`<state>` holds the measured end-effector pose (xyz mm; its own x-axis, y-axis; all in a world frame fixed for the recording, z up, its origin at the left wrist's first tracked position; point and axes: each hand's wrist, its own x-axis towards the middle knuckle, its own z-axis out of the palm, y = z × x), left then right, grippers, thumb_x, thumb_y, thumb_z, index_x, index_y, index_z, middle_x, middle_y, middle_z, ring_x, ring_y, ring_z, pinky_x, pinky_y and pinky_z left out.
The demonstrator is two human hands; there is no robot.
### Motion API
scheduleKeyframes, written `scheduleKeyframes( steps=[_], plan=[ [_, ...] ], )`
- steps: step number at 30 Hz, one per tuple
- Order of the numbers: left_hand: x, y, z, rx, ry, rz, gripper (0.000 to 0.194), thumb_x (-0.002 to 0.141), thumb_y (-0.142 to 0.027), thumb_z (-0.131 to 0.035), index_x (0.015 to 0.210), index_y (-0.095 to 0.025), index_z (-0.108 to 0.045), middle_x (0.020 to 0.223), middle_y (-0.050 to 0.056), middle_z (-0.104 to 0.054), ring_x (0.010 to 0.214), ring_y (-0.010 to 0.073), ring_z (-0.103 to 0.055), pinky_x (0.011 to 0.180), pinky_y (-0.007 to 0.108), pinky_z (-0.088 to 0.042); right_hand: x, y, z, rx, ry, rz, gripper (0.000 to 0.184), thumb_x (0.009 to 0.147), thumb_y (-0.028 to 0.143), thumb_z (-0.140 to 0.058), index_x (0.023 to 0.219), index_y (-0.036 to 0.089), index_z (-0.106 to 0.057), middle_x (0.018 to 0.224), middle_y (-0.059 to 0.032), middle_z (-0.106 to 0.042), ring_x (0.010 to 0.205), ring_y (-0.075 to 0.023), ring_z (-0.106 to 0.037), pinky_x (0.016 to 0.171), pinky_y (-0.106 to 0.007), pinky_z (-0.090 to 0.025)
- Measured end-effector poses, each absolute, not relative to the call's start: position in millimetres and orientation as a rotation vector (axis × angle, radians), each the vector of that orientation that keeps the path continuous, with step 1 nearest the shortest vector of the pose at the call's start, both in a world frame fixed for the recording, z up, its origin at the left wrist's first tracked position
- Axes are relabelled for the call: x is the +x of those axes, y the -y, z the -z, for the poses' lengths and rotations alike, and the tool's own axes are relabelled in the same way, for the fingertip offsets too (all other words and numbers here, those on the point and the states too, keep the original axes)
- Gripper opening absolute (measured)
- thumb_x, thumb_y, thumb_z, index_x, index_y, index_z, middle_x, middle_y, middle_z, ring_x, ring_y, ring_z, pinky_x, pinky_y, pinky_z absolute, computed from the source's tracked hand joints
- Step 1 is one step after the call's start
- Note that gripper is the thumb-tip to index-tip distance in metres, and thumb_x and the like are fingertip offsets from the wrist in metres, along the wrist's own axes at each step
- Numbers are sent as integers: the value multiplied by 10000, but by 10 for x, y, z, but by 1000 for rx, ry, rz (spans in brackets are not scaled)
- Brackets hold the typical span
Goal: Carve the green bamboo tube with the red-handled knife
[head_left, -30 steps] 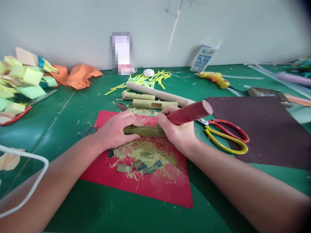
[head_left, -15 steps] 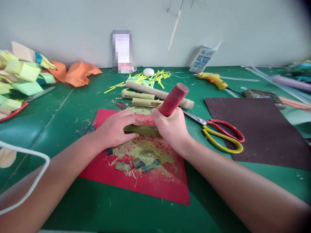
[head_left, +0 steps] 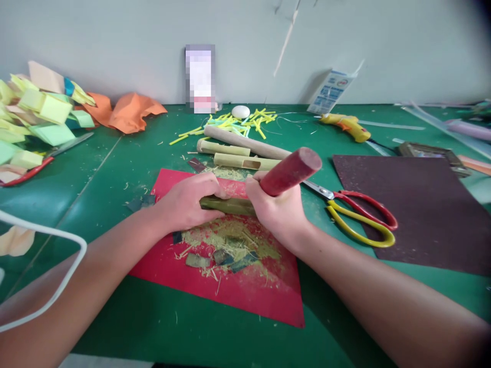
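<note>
My left hand point(head_left: 194, 200) is closed round the left end of a green bamboo piece point(head_left: 232, 206), which lies level over a red sheet point(head_left: 268, 301). In my right hand point(head_left: 279, 209) is the thick red handle point(head_left: 293, 170) of a tool, leaning up to the right. That fist hides the tool's working end and the bamboo's right end. Pale shavings point(head_left: 226, 237) and a few dark green bamboo chips point(head_left: 197, 260) are scattered on the red sheet below the bamboo.
Two cut bamboo pieces point(head_left: 230, 161) and a pale wooden rod point(head_left: 249, 140) lie behind my hands. Scissors point(head_left: 360, 235) with red and yellow handles rest beside a dark brown sheet point(head_left: 418, 204). A yellow glue gun point(head_left: 347, 128) sits farther back. Folded papers point(head_left: 42, 112) pile up at left.
The red handle in my right hand swung upright and then tipped back to the right. My left hand has kept its hold on the bamboo. The view shifted slightly.
</note>
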<state>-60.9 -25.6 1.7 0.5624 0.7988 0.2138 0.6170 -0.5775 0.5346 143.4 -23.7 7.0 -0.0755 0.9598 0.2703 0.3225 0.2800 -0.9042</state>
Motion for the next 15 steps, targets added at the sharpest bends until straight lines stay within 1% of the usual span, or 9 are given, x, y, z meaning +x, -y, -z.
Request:
scheduleKeyframes(
  steps=[4, 9, 15],
  plan=[
    [-612, 242, -27, 2400, -1138, -668, 209, 811, -258, -716, 1000, -175, -679, 954, 46, -637, 911, 193, -605, 805, 336, -482, 1444, 250, -113, -1179, 1586, -972, 300, 712, 176, -543, 489, 217, -346, 472, 57, -338, 456, -70, -308, 413, -244, -257],
    [-622, 210, -25, 2411, -1138, -677, 212, 811, -265, -720, 1004, -183, -694, 948, 44, -634, 888, 183, -604, 789, 323, -482, 1452, 202, -117, -1208, 1500, -932, 298, 750, 186, -556, 506, 214, -387, 479, 56, -376, 466, -75, -352, 425, -246, -286],
    [-623, 216, -12, 2395, -1119, -698, 225, 802, -251, -733, 1009, -172, -692, 949, 39, -625, 891, 170, -611, 789, 296, -478, 1467, 169, -91, -1236, 1538, -938, 288, 769, 195, -563, 520, 208, -419, 501, 46, -422, 485, -85, -393, 434, -249, -317]
  ],
)
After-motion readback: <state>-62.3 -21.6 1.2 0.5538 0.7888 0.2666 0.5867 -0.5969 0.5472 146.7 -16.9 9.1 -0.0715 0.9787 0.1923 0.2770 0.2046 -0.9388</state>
